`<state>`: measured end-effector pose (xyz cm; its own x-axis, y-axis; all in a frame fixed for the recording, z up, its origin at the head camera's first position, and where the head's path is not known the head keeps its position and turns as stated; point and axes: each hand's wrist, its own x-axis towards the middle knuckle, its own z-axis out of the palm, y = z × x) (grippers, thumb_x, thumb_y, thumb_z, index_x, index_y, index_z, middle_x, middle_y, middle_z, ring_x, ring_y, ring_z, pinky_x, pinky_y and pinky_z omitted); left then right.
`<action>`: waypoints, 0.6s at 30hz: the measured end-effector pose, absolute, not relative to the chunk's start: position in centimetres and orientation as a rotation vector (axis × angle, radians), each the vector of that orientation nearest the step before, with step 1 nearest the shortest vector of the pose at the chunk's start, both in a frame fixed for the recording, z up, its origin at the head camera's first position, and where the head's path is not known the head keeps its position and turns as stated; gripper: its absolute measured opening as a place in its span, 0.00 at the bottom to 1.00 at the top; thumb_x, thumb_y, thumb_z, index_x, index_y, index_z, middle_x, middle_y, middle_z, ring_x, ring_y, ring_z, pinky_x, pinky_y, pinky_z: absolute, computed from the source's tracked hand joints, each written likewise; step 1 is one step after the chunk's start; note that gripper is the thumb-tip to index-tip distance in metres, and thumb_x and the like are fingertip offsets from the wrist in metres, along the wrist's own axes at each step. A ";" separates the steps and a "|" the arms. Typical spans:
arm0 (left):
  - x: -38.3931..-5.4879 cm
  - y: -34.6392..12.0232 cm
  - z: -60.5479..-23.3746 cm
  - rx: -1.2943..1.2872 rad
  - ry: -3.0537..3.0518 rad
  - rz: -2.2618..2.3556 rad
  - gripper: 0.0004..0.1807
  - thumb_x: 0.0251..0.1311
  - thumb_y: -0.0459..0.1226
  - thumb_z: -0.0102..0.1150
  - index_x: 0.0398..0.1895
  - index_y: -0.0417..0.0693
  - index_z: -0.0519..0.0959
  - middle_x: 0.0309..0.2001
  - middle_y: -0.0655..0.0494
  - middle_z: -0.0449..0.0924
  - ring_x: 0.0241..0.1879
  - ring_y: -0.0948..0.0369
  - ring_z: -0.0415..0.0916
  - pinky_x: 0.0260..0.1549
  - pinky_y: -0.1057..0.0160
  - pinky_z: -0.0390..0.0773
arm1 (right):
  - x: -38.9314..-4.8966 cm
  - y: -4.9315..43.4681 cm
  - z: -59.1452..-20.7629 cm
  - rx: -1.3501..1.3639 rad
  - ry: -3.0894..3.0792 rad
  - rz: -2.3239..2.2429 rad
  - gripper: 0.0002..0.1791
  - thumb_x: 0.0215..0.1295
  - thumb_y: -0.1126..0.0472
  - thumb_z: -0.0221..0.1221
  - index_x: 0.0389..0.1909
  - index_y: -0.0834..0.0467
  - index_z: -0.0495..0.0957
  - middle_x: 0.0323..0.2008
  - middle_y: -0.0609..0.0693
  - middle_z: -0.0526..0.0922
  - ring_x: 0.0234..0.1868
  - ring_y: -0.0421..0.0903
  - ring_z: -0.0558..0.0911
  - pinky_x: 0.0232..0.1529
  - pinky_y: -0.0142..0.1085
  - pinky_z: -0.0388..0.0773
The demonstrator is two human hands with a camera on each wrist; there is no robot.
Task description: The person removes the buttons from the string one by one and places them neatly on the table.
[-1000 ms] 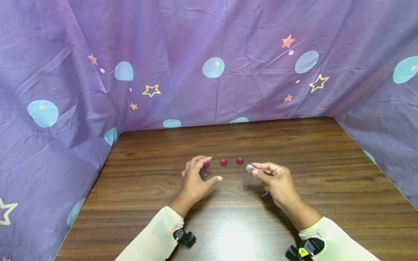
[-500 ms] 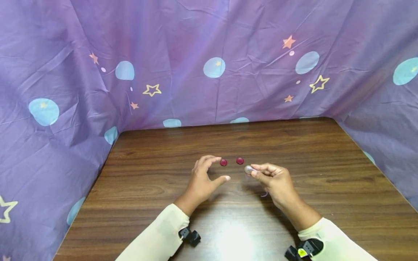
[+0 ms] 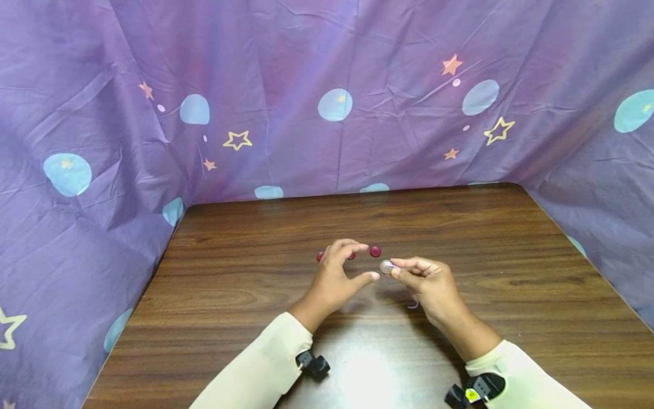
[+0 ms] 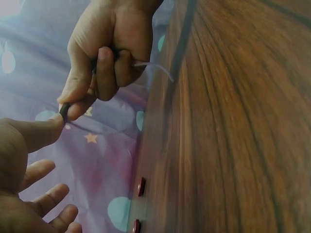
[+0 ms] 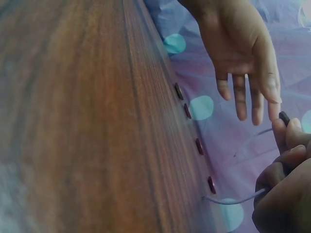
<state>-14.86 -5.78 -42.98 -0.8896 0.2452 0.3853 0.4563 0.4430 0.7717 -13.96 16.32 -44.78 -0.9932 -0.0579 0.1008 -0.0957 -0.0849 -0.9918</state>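
Note:
My right hand [image 3: 429,279] pinches a greyish round button [image 3: 386,267] between thumb and forefinger. Its other fingers are curled. A thin purple string [image 5: 233,202] trails from under these fingers, and a second length hangs near the button in the right wrist view; whether it runs through the holes is unclear. My left hand [image 3: 334,278] hovers to the left, thumb and forefinger spread apart, holding nothing. Behind it on the table lie dark red buttons: one in plain sight [image 3: 375,251], the others partly covered by the fingers. Something dark [image 4: 116,53] shows within the right hand's curled fingers.
The brown wood-grain table [image 3: 245,238] carries a row of buttons, including a darker one [image 5: 179,91] at the row's end in the right wrist view. A purple curtain [image 3: 286,113] with stars and planets surrounds the table's back and sides.
My left hand has moved to the right, toward the right hand, passing in front of the red buttons. The right hand with its button has shifted very slightly left.

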 end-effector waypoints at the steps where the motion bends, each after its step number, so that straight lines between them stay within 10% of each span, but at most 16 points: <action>1: -14.9 -5.6 -43.0 -0.621 -2.481 -1.434 0.30 0.55 0.37 0.84 0.62 0.44 0.85 0.63 0.46 0.82 0.63 0.45 0.79 0.66 0.50 0.77 | -14.0 16.3 -44.8 0.169 -2.115 2.284 0.19 0.70 0.74 0.67 0.39 0.45 0.93 0.35 0.36 0.95 0.17 0.31 0.68 0.15 0.24 0.61; 8: -14.9 -4.8 -43.0 -0.625 -2.521 -1.466 0.26 0.57 0.41 0.84 0.60 0.50 0.88 0.65 0.48 0.82 0.69 0.49 0.76 0.65 0.32 0.73 | -14.0 16.5 -44.7 0.139 -2.151 2.262 0.15 0.70 0.73 0.68 0.41 0.49 0.94 0.34 0.36 0.94 0.16 0.31 0.67 0.15 0.24 0.62; 18: -15.2 -4.3 -43.1 -0.683 -2.487 -1.535 0.24 0.56 0.37 0.84 0.57 0.45 0.89 0.65 0.46 0.82 0.70 0.48 0.76 0.73 0.36 0.69 | -14.1 16.5 -44.8 0.131 -2.166 2.262 0.16 0.70 0.73 0.68 0.39 0.46 0.94 0.33 0.36 0.94 0.17 0.33 0.68 0.16 0.25 0.64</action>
<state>-15.15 -4.27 -43.07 -0.8872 0.3037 0.3474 0.4467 0.3765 0.8117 -14.11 16.52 -44.79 -0.9965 -0.0526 0.0654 -0.0631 -0.0450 -0.9970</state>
